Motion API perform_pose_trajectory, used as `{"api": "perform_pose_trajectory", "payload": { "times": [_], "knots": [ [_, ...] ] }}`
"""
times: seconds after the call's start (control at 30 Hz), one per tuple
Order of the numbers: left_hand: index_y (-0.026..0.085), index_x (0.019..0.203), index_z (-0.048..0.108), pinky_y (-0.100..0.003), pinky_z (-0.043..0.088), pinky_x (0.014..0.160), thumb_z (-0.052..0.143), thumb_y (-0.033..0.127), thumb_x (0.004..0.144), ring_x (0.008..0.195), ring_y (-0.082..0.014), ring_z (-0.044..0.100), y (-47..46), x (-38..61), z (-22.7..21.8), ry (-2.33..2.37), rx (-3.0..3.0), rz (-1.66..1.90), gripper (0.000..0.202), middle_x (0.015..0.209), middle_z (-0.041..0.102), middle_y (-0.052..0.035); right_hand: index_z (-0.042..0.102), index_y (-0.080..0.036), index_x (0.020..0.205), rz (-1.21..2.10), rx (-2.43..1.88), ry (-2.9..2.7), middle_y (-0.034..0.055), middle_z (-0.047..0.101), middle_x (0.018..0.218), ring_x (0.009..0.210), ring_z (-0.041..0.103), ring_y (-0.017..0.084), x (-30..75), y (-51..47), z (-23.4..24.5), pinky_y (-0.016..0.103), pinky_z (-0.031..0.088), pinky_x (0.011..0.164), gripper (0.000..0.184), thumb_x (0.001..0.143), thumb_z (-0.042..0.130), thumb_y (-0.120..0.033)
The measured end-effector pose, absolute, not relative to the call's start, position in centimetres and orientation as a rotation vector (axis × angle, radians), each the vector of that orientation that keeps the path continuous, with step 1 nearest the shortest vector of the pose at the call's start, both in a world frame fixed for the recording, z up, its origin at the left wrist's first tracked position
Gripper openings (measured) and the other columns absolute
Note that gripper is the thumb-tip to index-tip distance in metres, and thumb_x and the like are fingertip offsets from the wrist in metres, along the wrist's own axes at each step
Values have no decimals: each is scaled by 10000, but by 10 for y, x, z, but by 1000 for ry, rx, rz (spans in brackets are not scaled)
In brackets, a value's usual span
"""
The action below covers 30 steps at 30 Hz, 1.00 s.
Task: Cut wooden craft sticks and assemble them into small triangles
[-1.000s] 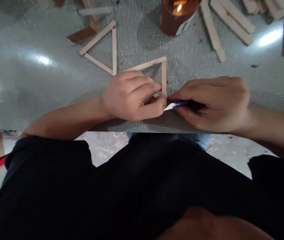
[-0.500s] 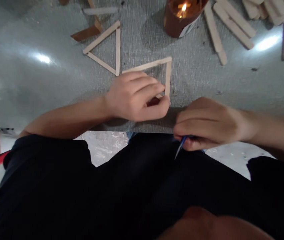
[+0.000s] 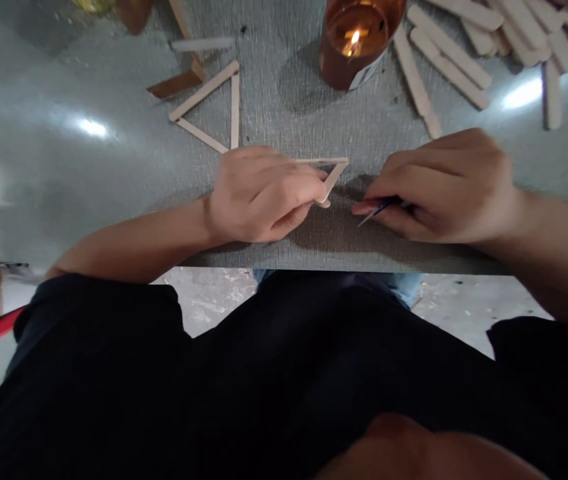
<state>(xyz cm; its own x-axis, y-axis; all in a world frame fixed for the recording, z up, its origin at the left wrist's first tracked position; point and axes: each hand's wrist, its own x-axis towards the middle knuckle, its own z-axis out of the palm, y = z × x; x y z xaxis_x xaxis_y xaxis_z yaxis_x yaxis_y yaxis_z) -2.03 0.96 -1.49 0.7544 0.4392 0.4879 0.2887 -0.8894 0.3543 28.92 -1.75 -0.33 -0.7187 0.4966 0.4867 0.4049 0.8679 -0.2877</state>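
Moved back over the desk [image 3: 114,177], the right hand [image 3: 447,187] pinches a blue-handled blade [image 3: 373,213] (best angled clear of skin). Just left, the left hand [image 3: 267,193] pinches the stick frame [image 3: 335,181]; brace it firmly.

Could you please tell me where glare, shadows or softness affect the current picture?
Head view: two glare patches on the grey tabletop, one at left, one among the loose sticks, upper right; head view: soft shadow left of the lit candle, darker shade near the left hand and right hand; head view: the right hand's tool looks soft.
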Motion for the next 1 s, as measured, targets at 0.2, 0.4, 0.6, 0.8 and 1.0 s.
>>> {"api": "perform_pose_trajectory", "payload": {
  "times": [0.2, 0.4, 0.6, 0.8, 1.0],
  "knots": [
    [333, 1171, 710, -330, 567, 638, 532, 411, 1089, 653, -142, 711, 5, -19, -17, 689, 2496, 921, 211, 967, 845, -17, 673, -187, 1180, 214, -630, -2445, 16, 754, 1027, 748, 634, 113, 288, -14, -11, 297, 435, 587, 273, 917, 732, -141],
    [251, 1125, 688, -300, 669, 735, 604, 485, 1074, 820, -145, 790, -2, -9, -10, 842, 2113, 877, 254, 1030, 822, -48, 685, -189, 1174, 270, -730, -2272, 49, 750, 1023, 850, 704, 153, 287, -15, -6, 296, 473, 632, 330, 863, 788, -153],
    [220, 1096, 607, -225, 674, 649, 658, 324, 1077, 818, -129, 832, -6, 6, 10, 781, 1571, 1059, 117, 941, 806, 17, 710, -214, 1025, 319, -883, -2092, 0, 650, 738, 641, 579, 109, 285, -8, -2, 278, 417, 570, 179, 908, 798, -317],
    [255, 1009, 606, -234, 640, 469, 710, 342, 1043, 677, -163, 814, -2, 7, 12, 770, 1193, 861, 141, 941, 836, 38, 735, -202, 970, 529, -1049, -2013, 17, 684, 739, 639, 589, 103, 287, -10, 2, 276, 365, 543, 226, 940, 790, -420],
    [164, 1050, 607, -242, 709, 657, 682, 305, 1059, 836, -165, 845, -16, 8, 7, 687, 1183, 778, 160, 1113, 810, -31, 741, -222, 994, 808, -969, -2175, -24, 711, 770, 615, 597, 72, 271, -32, 20, 255, 401, 537, 191, 972, 793, -404]
  ]
}}
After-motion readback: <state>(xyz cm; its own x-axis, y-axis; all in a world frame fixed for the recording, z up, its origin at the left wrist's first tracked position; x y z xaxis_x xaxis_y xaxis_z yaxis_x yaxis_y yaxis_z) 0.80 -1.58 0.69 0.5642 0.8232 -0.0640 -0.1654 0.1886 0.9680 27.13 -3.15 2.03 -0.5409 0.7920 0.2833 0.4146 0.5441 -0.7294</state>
